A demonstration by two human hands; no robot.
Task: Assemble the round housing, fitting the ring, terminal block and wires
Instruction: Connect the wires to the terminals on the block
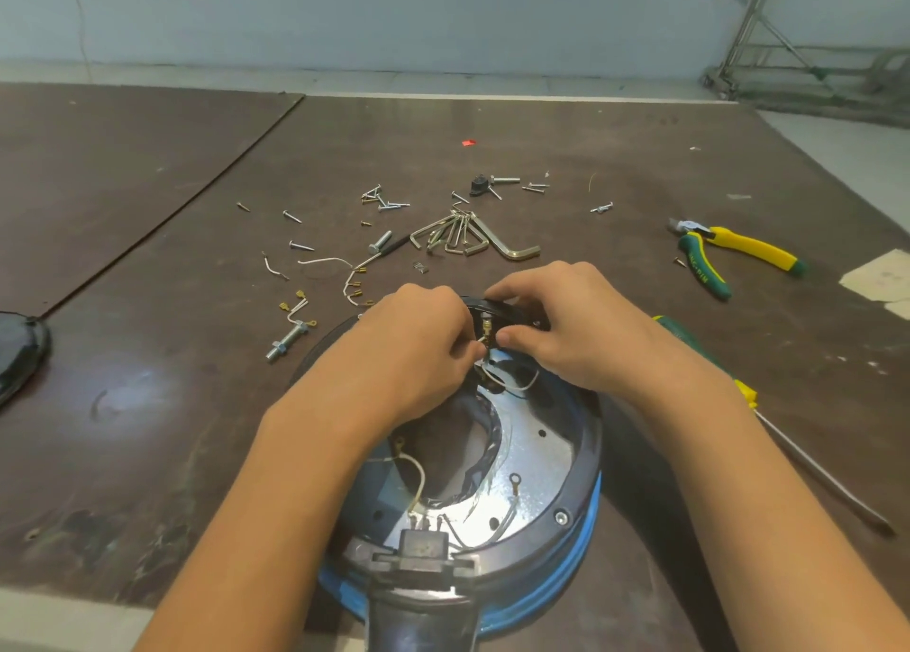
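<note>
The round housing (pixel 556 459) lies flat on the table (pixel 147 307), its terminal w/ brass stud at the far rim, btw both hands. Left hand (pixel 418 341) pinches a white wire (pixel 517 384) end, fingers nearly closed; right hand (pixel 556 321) curls on the rim, thumb just beside the stud.

We see our bare left hand (pixel 418 341) and bare right hand (pixel 566 326) on unsleeved forearms, without gloves, rings or watch.

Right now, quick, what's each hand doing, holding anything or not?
Left hand: closed, fingertips pinching a white wire at the round housing.
Right hand: curled over the housing's far rim, thumb pressing by the brass terminal; grasp unclear.
</note>
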